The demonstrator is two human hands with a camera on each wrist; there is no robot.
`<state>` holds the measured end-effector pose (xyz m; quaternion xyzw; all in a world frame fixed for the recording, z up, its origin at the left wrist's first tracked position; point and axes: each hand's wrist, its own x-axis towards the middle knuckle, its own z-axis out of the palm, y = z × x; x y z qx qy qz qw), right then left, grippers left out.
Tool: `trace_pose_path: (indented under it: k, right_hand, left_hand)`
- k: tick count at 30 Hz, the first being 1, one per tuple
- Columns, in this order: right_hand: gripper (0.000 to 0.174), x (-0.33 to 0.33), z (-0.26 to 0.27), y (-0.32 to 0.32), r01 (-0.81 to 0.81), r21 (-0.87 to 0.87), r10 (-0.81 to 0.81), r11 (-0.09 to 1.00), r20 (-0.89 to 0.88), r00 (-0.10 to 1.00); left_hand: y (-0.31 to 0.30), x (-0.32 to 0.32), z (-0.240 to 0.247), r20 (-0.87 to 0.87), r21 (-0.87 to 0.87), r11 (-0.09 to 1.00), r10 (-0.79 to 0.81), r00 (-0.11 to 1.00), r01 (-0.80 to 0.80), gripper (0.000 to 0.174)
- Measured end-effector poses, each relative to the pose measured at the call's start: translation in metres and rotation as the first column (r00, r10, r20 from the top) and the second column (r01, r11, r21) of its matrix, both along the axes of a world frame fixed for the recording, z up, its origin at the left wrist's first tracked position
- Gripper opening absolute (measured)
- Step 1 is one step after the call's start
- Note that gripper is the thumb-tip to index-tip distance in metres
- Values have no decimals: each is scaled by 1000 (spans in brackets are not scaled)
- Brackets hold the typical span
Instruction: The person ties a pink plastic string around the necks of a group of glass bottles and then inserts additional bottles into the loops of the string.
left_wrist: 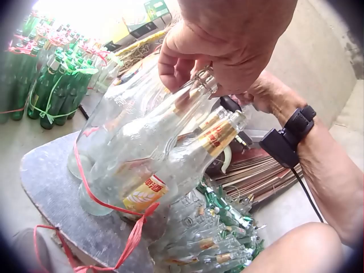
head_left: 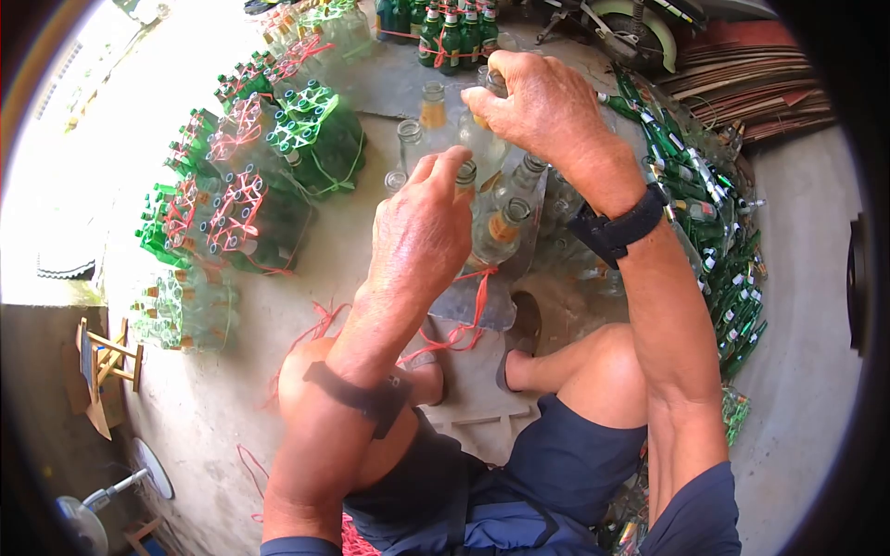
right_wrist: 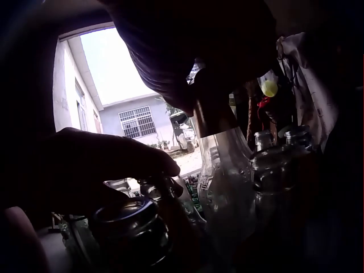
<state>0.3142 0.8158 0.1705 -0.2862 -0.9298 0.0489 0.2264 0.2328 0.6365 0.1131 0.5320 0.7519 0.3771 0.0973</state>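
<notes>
Several clear glass bottles [head_left: 501, 227] stand in a cluster on a grey board [left_wrist: 48, 170] in front of the person. A red plastic string [left_wrist: 94, 190] runs around their lower part, its loose ends hanging in front. My left hand [head_left: 422, 227] is curled over a bottle neck [left_wrist: 203, 82] at the near left of the cluster. Toward the far side, my right hand [head_left: 556, 102] grips a clear bottle [right_wrist: 224, 165] by its neck, whose dark band shows below the fingers in the right wrist view. The gripped bottle's base is hidden.
Tied bundles of green bottles [head_left: 320, 134] stand to the left, with more green bottles [head_left: 451, 42] at the back. Loose bottles [head_left: 705, 208] lie piled on the right. A motorbike wheel [head_left: 640, 32] and stacked flat sheets [head_left: 751, 83] are at the back right.
</notes>
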Motion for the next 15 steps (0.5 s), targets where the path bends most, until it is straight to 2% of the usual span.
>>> trace_pose_path:
  k: [2, 6, 8, 10, 15]
  right_hand:
    - [35, 0, -8, 1, 23, -62, -21, 998, 37, 999]
    - [36, -3, -11, -5, 56, -68, -49, 996, 106, 993]
    - [37, -5, -12, -6, 39, -58, -28, 998, 184, 982]
    - [40, -7, -20, -1, 21, -85, -3, 996, 211, 978]
    - [45, -11, -40, 4, -30, -97, 57, 995, 289, 956]
  left_hand:
    - [-1, 0, -1, 2, 0, 1000, -2, 1000, 2, 42]
    - [-1, 1, -1, -1, -9, 1000, 7, 1000, -7, 43]
    - [0, 0, -1, 5, -20, 1000, 17, 1000, -17, 43]
    - [0, -1, -4, -40, 24, 1000, 3, 999, -3, 44]
    - [0, -1, -5, -21, 14, 1000, 4, 1000, -4, 45]
